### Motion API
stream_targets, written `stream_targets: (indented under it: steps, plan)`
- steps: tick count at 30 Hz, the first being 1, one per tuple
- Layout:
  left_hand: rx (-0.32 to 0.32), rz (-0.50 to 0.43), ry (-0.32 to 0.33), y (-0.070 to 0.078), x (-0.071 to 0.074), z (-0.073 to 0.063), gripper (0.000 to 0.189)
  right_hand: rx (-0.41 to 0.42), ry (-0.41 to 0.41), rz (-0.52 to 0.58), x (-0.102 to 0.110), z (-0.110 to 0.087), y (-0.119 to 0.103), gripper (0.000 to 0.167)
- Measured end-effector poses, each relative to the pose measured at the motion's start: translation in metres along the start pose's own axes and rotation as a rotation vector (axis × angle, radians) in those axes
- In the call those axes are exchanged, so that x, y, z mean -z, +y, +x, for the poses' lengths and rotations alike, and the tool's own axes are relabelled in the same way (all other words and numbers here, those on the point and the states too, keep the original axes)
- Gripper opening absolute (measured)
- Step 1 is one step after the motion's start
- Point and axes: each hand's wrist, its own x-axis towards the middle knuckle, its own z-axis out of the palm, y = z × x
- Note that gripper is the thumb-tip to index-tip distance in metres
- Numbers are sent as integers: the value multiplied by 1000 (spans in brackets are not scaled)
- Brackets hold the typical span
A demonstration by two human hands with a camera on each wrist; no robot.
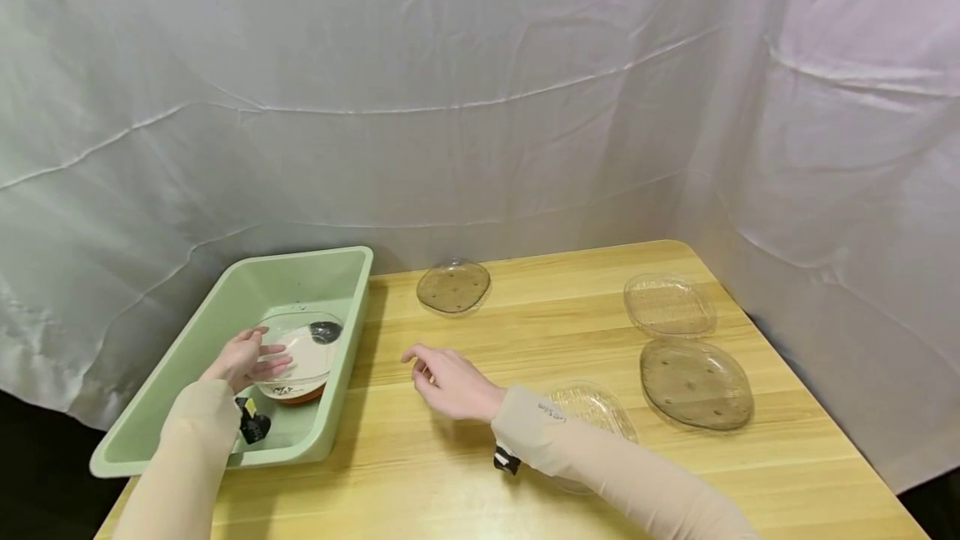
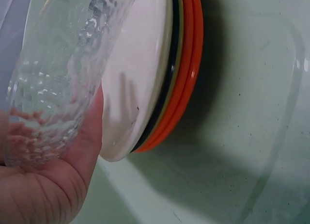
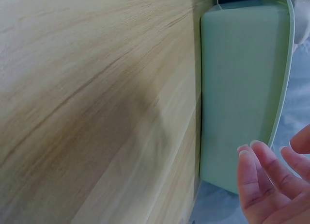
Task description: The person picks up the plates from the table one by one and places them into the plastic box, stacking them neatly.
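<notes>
Inside the green tub (image 1: 347, 373), my left hand (image 1: 242, 359) grips a clear textured plate (image 2: 58, 88) by its edge, thumb on one side and fingers showing through it on the other. The clear plate is tilted and overlaps a stack of plates in the tub. On top of that stack is a white plate (image 2: 138, 64) with dark markings; a dark plate (image 2: 167, 83) and orange plates (image 2: 190, 78) show beneath it. Over the table, right of the tub, my right hand (image 1: 456, 382) holds nothing, its fingers loosely bent.
On the wooden table (image 1: 540, 307) lie a brown see-through plate (image 1: 453, 286) at the back, another brown plate (image 1: 696, 383) at the right, and a clear plate (image 1: 670, 305) behind that one. My right forearm partly covers another clear plate (image 1: 596, 407). Grey curtains (image 1: 480, 107) hang behind.
</notes>
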Motion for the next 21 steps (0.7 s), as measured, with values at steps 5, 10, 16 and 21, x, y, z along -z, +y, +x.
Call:
stream_targets:
  steps: [5, 10, 16, 21]
  plan:
    - [16, 46, 25, -1, 2, 0, 57, 6, -3, -6, 0, 0, -1, 32]
    - [33, 92, 48, 2, 1, -2, 61, 8, -9, -9, -1, 0, -2, 33]
    - [47, 139, 68, 3, 0, -1, 62, 11, -11, -7, -2, 0, -1, 33]
    - [14, 289, 107, 0, 2, 3, 62, 4, -13, -8, -2, -1, -1, 33]
